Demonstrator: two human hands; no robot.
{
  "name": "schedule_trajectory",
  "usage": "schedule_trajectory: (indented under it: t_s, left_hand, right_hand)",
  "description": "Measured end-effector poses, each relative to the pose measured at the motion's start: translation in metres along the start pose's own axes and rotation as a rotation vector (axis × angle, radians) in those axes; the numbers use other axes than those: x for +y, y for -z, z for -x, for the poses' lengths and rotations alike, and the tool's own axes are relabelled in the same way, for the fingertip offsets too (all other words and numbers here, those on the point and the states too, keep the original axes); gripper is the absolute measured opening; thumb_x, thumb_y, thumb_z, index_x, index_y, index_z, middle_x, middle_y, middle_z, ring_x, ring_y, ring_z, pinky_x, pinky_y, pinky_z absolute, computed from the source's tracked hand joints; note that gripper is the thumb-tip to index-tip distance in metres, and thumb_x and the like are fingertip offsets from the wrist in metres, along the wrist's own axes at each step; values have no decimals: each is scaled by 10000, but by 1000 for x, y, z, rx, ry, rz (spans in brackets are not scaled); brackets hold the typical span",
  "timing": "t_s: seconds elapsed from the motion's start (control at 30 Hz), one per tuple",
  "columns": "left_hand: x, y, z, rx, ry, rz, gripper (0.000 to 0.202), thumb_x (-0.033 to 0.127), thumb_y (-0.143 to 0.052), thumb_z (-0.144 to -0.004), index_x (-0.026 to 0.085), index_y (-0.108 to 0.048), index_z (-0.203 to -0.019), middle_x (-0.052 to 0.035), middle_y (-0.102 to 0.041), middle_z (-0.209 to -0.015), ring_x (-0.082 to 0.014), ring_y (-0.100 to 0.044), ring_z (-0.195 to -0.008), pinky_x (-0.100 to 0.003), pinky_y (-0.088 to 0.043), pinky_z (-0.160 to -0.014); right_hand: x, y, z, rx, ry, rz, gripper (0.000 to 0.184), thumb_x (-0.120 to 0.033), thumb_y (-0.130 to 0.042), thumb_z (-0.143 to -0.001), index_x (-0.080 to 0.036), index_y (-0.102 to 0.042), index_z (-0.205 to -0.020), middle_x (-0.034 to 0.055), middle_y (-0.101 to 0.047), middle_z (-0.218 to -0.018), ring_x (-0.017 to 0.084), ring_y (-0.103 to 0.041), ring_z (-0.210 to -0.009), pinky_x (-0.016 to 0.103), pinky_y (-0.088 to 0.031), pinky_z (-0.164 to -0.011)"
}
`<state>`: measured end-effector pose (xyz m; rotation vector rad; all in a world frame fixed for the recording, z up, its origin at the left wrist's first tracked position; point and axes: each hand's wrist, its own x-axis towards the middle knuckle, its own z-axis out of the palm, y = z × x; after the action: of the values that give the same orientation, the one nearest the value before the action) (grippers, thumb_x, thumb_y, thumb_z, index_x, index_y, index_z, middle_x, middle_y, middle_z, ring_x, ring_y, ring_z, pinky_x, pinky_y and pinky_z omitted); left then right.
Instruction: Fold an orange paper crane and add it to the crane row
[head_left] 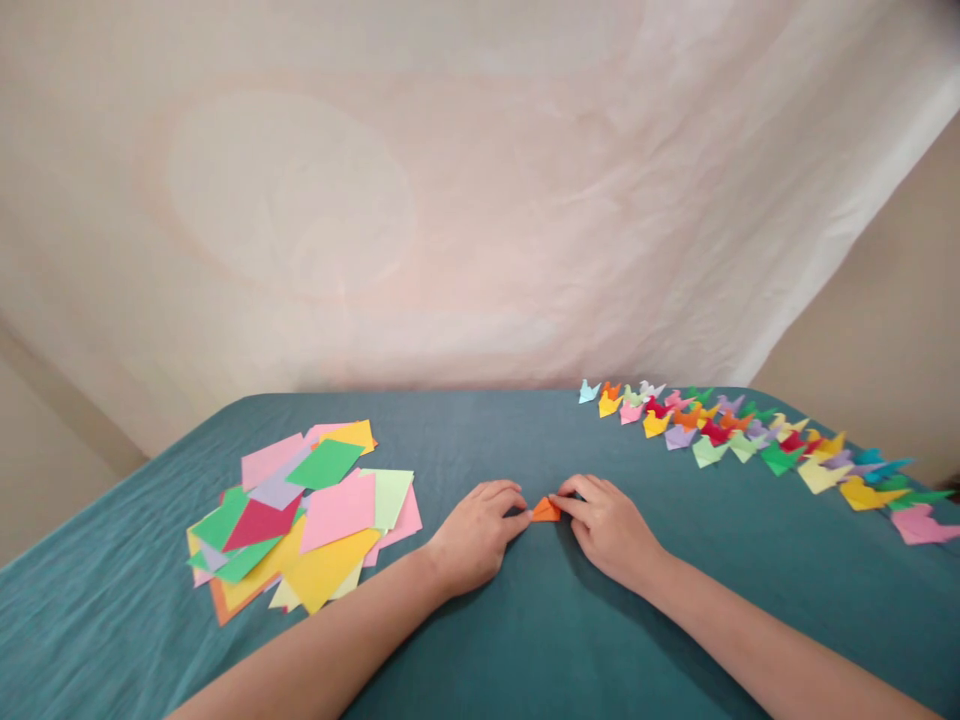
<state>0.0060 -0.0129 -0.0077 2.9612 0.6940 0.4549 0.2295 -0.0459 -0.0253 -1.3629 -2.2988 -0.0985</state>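
Note:
A small folded orange paper piece [545,511] lies on the teal cloth of the table [525,640], between both hands. My left hand [477,530] rests on the cloth with its fingers curled, the fingertips pressing the paper's left side. My right hand [609,526] has its fingers together, pinching the paper's right edge. Most of the paper is hidden by the fingertips.
A loose pile of coloured paper squares [304,515] lies to the left. Several folded paper cranes [757,435] in many colours stand in rows at the back right, reaching the table's right edge. A pale draped sheet [450,200] hangs behind the table.

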Motion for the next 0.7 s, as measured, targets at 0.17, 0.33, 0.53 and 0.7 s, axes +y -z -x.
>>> schedule_trajectory:
  t_s: [0.17, 0.33, 0.53, 0.7]
  left_hand:
    - [4, 2, -2, 24, 66, 38, 330, 68, -440, -807, 186, -596, -1072, -58, -588, -1049, -205, -472, -1077, -361, -375, -952]
    - [4, 2, -4, 74, 118, 59, 329, 108, -441, -826, 175, -562, -1125, -70, -582, -1042, -199, -497, -1022, -354, -404, -911]
    - [4, 2, -5, 126, 112, 78, 275, 218, -414, -896, 181, -565, -1122, -76, -589, -1019, -191, -520, -997, -341, -421, -887]
    - [4, 2, -5, 112, 118, 112, 265, 294, -453, -895, 188, -577, -1104, -73, -592, -1024, -194, -524, -988, -338, -419, -877]
  right_hand:
    - [2, -3, -1, 82, -80, -107, 318, -128, -418, -848, -209, -584, -1107, 65, -596, -1003, 185, -547, -874, 337, -438, -773]
    - [-5, -1, -2, 61, -131, -143, 213, -333, -538, -833, -194, -583, -988, 67, -595, -992, 206, -541, -901, 364, -424, -791]
    - [-8, -4, -3, 50, -163, -219, 181, -322, -600, -778, -192, -561, -897, 72, -581, -1003, 223, -522, -938, 384, -411, -802]
    - [-7, -5, -4, 84, -157, -450, 105, -205, -567, -778, -195, -536, -878, 59, -581, -976, 200, -532, -931, 362, -422, -817]
